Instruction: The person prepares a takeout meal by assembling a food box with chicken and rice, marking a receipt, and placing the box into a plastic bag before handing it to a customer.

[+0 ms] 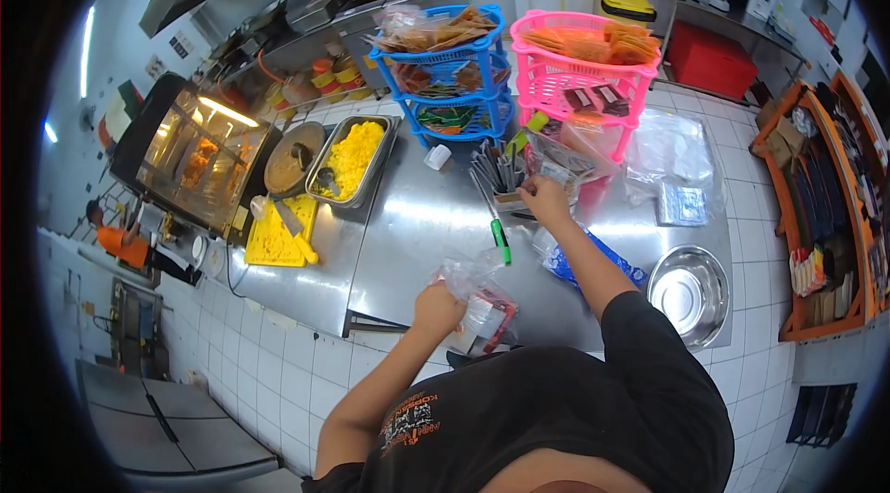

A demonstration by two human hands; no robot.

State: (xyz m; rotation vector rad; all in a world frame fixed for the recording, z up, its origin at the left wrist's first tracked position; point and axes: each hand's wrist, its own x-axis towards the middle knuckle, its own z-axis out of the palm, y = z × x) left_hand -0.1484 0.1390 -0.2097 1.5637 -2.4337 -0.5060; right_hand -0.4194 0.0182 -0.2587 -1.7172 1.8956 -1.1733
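Observation:
My left hand [440,310] is closed on a clear plastic bag [480,319] with red and white packets inside, at the near edge of the steel table [424,229]. Farther forward, my right hand [546,197] reaches to a small box [511,201] of slim silvery packets [497,166] and an open pouch [556,163]. Its fingertips are at the box's rim; whether they hold anything cannot be told. A green-handled tool [500,241] lies between the hands. Beneath my right forearm is a blue patterned plastic pack [591,260].
Blue [452,86] and pink [584,83] tiered baskets of packets stand at the back. Leftward are a tray of yellow rice [351,159], a knife [295,232] on a yellow cutting board [268,243] and a glass food warmer [195,159]. A steel bowl [688,295] sits right. Another person [125,243] stands far left.

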